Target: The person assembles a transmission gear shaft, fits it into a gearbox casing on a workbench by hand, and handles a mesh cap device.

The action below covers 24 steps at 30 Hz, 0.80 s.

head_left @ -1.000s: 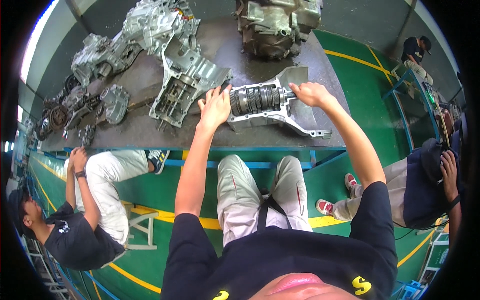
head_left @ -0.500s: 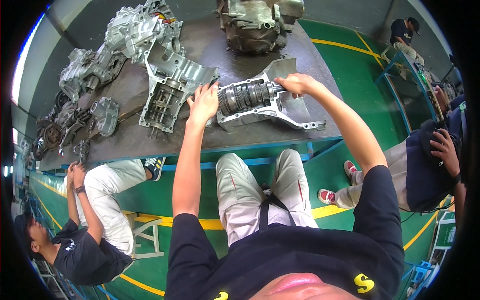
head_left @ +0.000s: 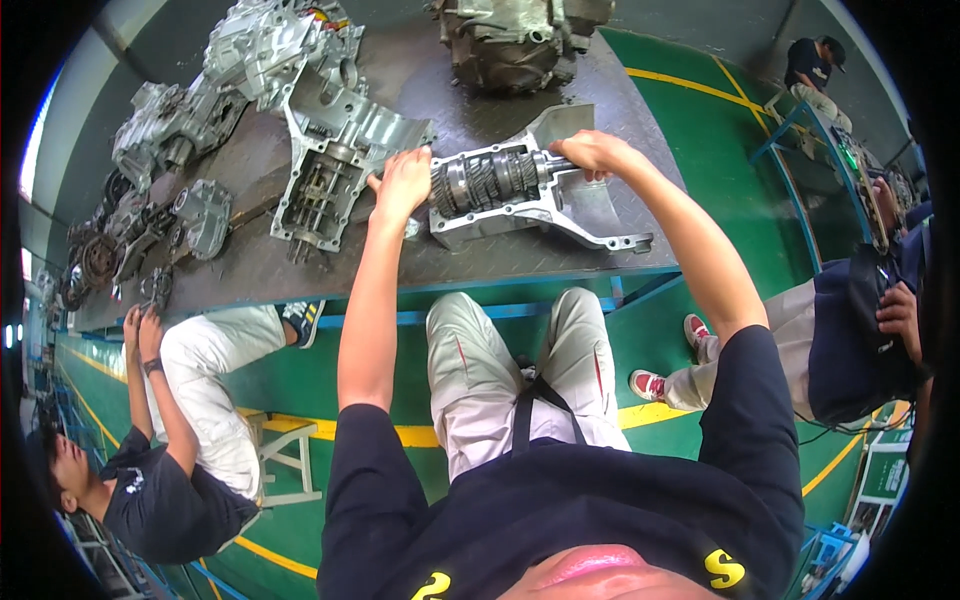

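Note:
A gear shaft with several dark toothed gears lies lengthwise in an open silver transmission housing half. At its right end, my right hand is closed round the thin bare tip of the shaft. My left hand is closed over the left end, its fingers bent over the end of the shaft and the housing edge. What its fingertips touch is partly hidden. Left of that hand lies the matching housing half, open side up, with rods and shift parts inside.
The dark metal bench carries a large transmission at the back and silver castings at the far left. Smaller parts lie left. A seated person is at my left; another person stands at my right.
The view has shifted slightly. My left hand's fingers have drawn closer together at the shaft's left end. My right hand stays on the shaft's right tip.

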Available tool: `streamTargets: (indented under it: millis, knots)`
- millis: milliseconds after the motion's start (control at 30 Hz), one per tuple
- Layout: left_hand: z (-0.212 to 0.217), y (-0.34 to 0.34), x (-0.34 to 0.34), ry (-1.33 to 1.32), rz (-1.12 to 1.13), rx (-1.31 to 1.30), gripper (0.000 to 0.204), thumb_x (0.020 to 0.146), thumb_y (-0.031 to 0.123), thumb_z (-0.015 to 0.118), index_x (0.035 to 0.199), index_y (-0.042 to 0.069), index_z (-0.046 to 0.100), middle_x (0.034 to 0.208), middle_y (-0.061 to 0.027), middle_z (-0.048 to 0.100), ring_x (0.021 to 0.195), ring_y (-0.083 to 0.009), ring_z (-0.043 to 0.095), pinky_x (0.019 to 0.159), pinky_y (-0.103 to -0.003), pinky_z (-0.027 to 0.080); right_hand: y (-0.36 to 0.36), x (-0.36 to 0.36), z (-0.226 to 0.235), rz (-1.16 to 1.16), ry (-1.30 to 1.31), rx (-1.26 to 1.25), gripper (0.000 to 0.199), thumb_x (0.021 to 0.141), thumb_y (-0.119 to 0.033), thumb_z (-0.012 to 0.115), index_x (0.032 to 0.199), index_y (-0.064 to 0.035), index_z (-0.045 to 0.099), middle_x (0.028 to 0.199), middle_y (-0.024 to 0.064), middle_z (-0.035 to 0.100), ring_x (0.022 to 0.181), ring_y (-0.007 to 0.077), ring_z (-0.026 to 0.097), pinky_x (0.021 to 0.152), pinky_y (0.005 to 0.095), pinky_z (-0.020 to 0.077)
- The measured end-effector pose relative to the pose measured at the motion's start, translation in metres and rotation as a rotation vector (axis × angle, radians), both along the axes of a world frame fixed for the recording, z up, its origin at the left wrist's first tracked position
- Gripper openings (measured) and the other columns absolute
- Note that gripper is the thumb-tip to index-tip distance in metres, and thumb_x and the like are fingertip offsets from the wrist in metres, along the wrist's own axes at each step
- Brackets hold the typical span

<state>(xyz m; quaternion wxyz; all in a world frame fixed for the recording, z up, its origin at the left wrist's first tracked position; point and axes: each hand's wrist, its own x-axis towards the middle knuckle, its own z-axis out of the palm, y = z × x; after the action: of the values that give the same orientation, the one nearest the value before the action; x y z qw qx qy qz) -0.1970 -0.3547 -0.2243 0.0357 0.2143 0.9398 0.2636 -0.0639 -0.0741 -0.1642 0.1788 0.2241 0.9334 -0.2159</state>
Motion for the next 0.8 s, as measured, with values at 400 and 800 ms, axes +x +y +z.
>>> streamTargets:
  millis: [400,800]
  knots:
    - [-0.004,0.015,0.001,0.106,0.119,0.038,0.050,0.102,0.037,0.032,0.126,0.005,0.061,0.138,-0.0186,0.049,0.135,-0.0349,0.036,0.108,-0.065,0.020,0.012,-0.017,-0.011,0.030,-0.032,0.042,0.053,0.088,-0.047,0.044,0.076,0.0008,0.065,0.064,0.0125,0.061,0.055,0.0221,0.060,0.052,0.0382,0.0474]
    - [0.016,-0.044,0.020,0.838,0.178,0.333,0.024,0.092,0.024,0.055,0.101,0.006,0.068,0.116,-0.0105,0.062,0.117,-0.0286,0.051,0.097,-0.048,0.036,0.024,-0.020,-0.029,-0.142,0.375,0.261,0.059,0.086,-0.046,0.054,0.115,0.0036,0.066,0.116,0.0292,0.064,0.112,0.0443,0.060,0.098,0.0465,0.0466]
